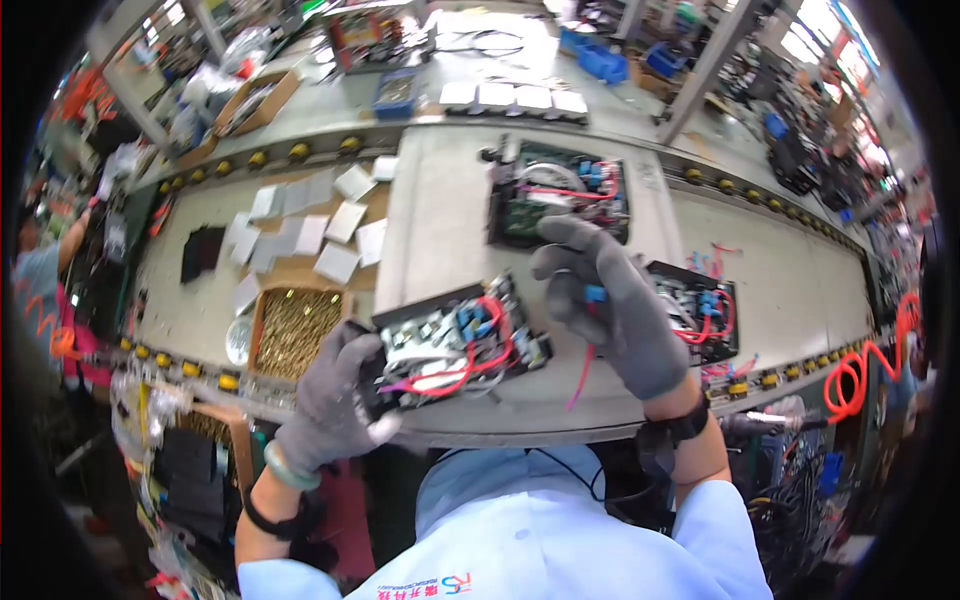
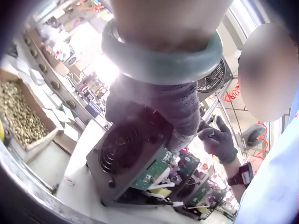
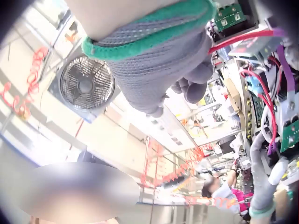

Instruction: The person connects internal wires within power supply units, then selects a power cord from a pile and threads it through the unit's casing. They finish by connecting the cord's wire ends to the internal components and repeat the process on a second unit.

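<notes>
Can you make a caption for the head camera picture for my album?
Gloved left grip on a wired electronics unit, right grip holding a pinkish wire, brass-coloured parts boxed nearby.

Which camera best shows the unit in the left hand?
The head view: it looks down into nearly the whole open unit. The left wrist view shows mostly its fan side; the right wrist view, only part, cut off.

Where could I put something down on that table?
There's bare table between the white blocks and the far open case. More lies right of the right open case, between the yellow rollers. It's crowded around the left hand and right hand, and by the box of gold bits.
</notes>
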A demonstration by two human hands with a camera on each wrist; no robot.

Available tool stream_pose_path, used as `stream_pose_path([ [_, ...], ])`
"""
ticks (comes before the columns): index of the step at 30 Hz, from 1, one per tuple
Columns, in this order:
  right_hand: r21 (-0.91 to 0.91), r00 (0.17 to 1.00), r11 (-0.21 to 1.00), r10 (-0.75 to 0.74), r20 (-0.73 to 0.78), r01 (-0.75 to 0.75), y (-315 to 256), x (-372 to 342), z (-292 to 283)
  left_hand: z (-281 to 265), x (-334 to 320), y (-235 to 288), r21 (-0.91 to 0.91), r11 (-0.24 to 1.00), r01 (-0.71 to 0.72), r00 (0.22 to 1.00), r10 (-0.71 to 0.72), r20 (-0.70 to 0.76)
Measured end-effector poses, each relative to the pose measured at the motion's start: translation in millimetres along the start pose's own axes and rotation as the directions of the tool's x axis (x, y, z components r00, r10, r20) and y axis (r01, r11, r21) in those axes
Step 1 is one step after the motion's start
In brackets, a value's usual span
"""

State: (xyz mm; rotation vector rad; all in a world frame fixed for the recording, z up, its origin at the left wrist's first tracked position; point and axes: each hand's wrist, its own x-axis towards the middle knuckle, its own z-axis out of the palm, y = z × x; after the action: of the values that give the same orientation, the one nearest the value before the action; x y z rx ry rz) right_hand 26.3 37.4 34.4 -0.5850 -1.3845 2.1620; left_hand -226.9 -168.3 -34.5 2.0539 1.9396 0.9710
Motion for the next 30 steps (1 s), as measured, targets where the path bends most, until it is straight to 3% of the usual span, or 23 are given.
stream_pose_path([
  [3, 0.255, 0.996, 0.965, 0.043, 0.084, -0.063, 19, 16, -22, -27, 13, 14, 0.090, 0.995, -0.038, 0.977, 0.017, 0.214],
  [4, 0.308, 0.994, 0.947, 0.058, 0.093, -0.085, 22, 20, -22, -49, 29, 28, 0.142, 0.990, 0.023, 0.935, -0.072, 0.347],
  [6, 0.256, 0.990, 0.964, 0.032, 0.136, -0.066, 17, 25, -16, -72, 51, 38, 0.345, 0.937, -0.051, 0.961, -0.048, 0.271],
  [7, 0.271, 0.988, 0.960, 0.029, 0.154, -0.070, 16, 25, -10, -74, 66, 50, 0.330, 0.937, -0.115, 0.989, 0.078, 0.123],
  [8, 0.287, 0.985, 0.955, 0.030, 0.171, -0.079, 17, 25, -5, -78, 90, 71, 0.146, 0.989, -0.001, 0.992, -0.017, 0.122],
  [10, 0.185, 0.976, 0.981, 0.015, 0.218, -0.056, 19, 27, 1, -55, 118, 93, -0.182, 0.983, 0.020, 0.994, -0.001, 0.106],
  [12, 0.068, 0.998, 0.997, 0.032, 0.058, -0.036, 23, 23, 15, -16, 142, 104, -0.055, 0.976, -0.212, 0.964, 0.218, 0.154],
  [13, 0.065, 0.997, 0.998, -0.008, 0.078, 0.003, 29, 21, 14, -2, 147, 101, 0.069, 0.966, -0.250, 0.955, 0.234, 0.182],
  [14, 0.101, 0.999, 0.995, 0.019, 0.049, -0.024, 27, 11, 13, 4, 154, 100, 0.073, 0.961, -0.268, 0.949, 0.251, 0.189],
  [16, 0.192, 0.996, 0.979, 0.076, -0.037, -0.067, 31, -6, 11, 10, 163, 101, -0.034, 0.899, -0.437, 0.844, 0.422, 0.331],
  [18, 0.310, 0.997, 0.947, 0.076, 0.032, -0.082, 58, -12, -5, 11, 168, 107, 0.023, 0.888, -0.459, 0.810, 0.408, 0.421],
  [20, 0.412, 0.992, 0.906, 0.060, 0.109, -0.100, 62, -24, -15, 7, 177, 109, -0.037, 0.790, -0.612, 0.712, 0.571, 0.407],
  [22, 0.227, 0.977, 0.951, 0.195, 0.084, -0.209, 48, -41, -18, 0, 188, 106, -0.024, 0.800, -0.599, 0.702, 0.540, 0.464],
  [23, 0.234, 0.978, 0.951, 0.189, 0.085, -0.204, 43, -44, -24, 3, 194, 100, -0.092, 0.792, -0.604, 0.672, 0.568, 0.475],
  [24, 0.084, 0.992, 0.991, 0.102, 0.074, -0.108, 36, -46, -33, 8, 200, 92, -0.163, 0.782, -0.601, 0.642, 0.594, 0.485],
  [25, -0.068, 0.997, 0.998, 0.015, 0.075, -0.010, 29, -46, -41, 13, 215, 82, -0.398, 0.801, -0.447, 0.650, 0.597, 0.471],
  [26, -0.013, 0.996, 0.999, -0.050, 0.079, 0.051, 23, -44, -47, 27, 226, 61, -0.591, 0.733, -0.337, 0.753, 0.587, 0.299],
  [27, -0.172, 0.998, 0.984, -0.054, 0.013, 0.056, 17, -42, -55, 35, 247, 40, -0.634, 0.746, -0.204, 0.840, 0.466, 0.278],
  [28, -0.331, 0.996, 0.942, -0.072, -0.051, 0.051, 9, -40, -60, 45, 267, 13, -0.536, 0.844, 0.035, 0.929, 0.171, 0.329],
  [29, -0.392, 0.971, 0.902, -0.229, -0.075, 0.183, 2, -37, -59, 47, 288, -3, -0.212, 0.975, -0.061, 0.974, 0.105, 0.202],
  [30, -0.421, 0.966, 0.886, -0.247, -0.079, 0.192, -6, -34, -63, 67, 304, -42, -0.068, 0.995, -0.070, 0.985, 0.080, 0.156],
])
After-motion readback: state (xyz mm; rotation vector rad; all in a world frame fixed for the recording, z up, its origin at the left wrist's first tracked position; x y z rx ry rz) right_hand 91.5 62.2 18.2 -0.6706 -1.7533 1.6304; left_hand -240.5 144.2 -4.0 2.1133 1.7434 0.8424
